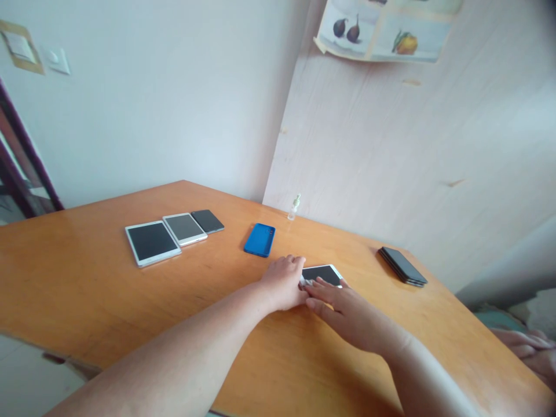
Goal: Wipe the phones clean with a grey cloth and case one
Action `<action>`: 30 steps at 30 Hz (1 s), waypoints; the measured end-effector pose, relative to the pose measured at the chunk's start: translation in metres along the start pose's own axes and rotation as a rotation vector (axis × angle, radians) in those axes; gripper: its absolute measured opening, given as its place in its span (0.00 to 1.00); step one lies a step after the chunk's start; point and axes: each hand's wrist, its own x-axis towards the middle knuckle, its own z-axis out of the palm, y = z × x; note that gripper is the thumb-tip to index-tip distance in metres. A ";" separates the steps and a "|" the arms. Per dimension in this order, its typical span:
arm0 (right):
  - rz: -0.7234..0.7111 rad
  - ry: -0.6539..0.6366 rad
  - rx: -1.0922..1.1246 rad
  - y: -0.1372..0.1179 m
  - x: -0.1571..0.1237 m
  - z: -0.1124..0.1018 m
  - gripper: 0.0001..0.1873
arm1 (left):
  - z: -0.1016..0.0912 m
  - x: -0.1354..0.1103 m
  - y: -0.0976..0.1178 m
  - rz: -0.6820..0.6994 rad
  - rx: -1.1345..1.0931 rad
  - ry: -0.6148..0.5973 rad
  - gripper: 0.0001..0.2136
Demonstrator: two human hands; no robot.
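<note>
A white-framed tablet or large phone [324, 274] with a dark screen lies face up on the wooden table. My left hand [284, 282] is closed at its left edge, with the fingertips partly hidden. My right hand [341, 307] reaches over its near part, fingers bent low and the thumb apart. Under those fingertips is a small crumpled white piece [306, 282] that looks like a tissue. It touches the device beside my left hand. A blue phone case [260, 240] rests just beyond my left hand.
At the left lie a larger white tablet [153, 241], a smaller white tablet [185, 228] and a dark one [208, 220]. A small pump bottle [294, 207] stands near the wall. Stacked black phones [402, 266] sit at the right. Another person's hand [527, 350] shows at the right edge.
</note>
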 end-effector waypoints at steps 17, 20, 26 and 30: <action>0.091 0.032 0.028 0.014 0.014 0.007 0.27 | 0.000 0.000 0.000 -0.004 -0.013 -0.002 0.30; 0.332 0.115 -0.081 0.036 0.021 0.009 0.27 | 0.002 0.001 -0.001 0.006 -0.015 0.025 0.31; 0.111 0.091 0.016 0.013 0.021 0.014 0.26 | 0.002 0.001 -0.002 0.009 -0.018 0.017 0.30; -0.043 0.046 0.091 0.004 0.022 0.015 0.26 | 0.001 0.000 -0.001 0.012 -0.026 0.018 0.28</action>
